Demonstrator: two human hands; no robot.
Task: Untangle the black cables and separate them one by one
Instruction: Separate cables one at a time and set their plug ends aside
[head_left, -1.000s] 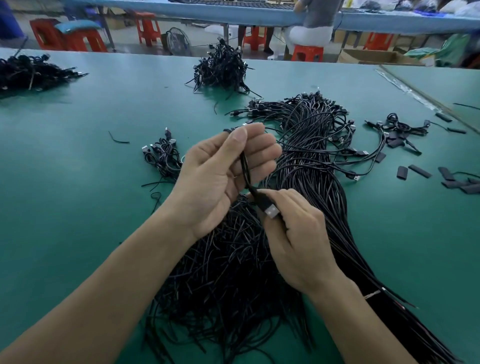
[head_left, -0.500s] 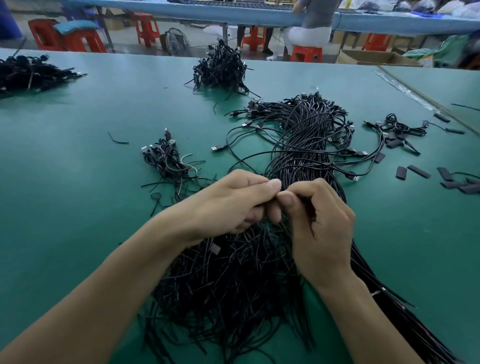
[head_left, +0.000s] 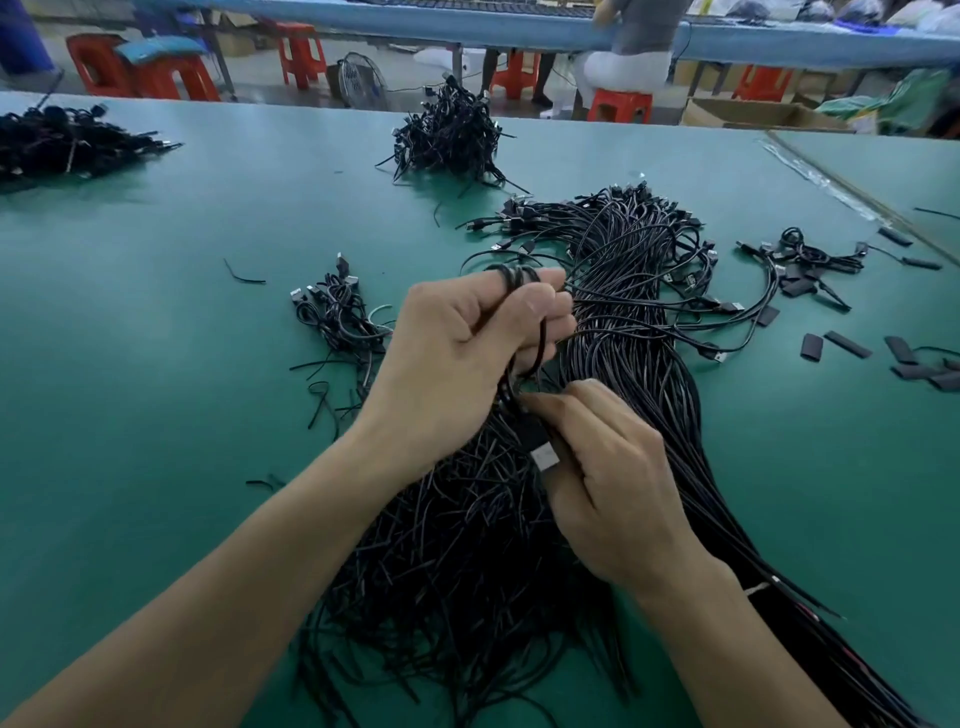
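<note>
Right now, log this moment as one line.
stage: untangling | left hand: grips looped thin black cable | right hand: pinches its silver-tipped plug | large black cable pile: on green table

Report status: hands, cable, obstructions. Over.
Left hand grips cable, looped over a finger. Right hand pinches its plug. Bundle lies under both hands, its strands close by.

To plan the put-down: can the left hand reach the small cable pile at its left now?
Probably yes. The small cable pile lies just beside the left hand, with nothing between them, though that hand grips a looped cable.
</note>
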